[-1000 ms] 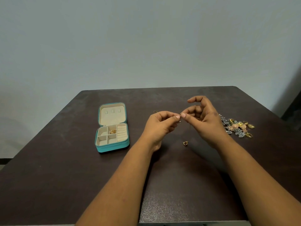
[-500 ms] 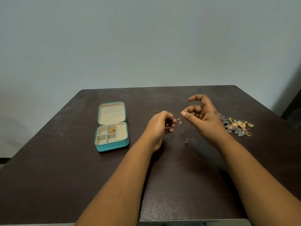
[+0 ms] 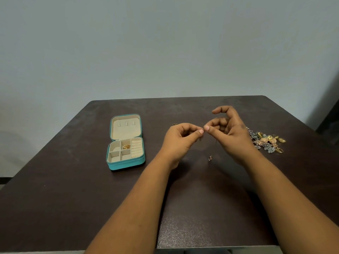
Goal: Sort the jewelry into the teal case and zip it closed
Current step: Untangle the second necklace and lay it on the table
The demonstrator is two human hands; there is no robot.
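Note:
The teal case [image 3: 126, 163] lies open on the left of the dark table [image 3: 73, 189], lid flat behind it, with a gold piece [image 3: 126, 147] in one cream compartment. My left hand [image 3: 180, 142] and my right hand [image 3: 230, 132] meet fingertip to fingertip above the table's middle, both pinching a thin chain [image 3: 201, 137] that dangles between them. A small pendant or ring [image 3: 210, 158] lies on the table below the hands. A heap of gold, pink and silver jewelry [image 3: 267, 141] sits to the right of my right hand.
Another small piece [image 3: 174, 124] lies on the table behind my left hand. The table's far edge meets a pale wall. A dark object stands off the table's right side.
My hands had drawn slightly apart half a second ago and have come back together at the fingertips. The case and the heap have not moved.

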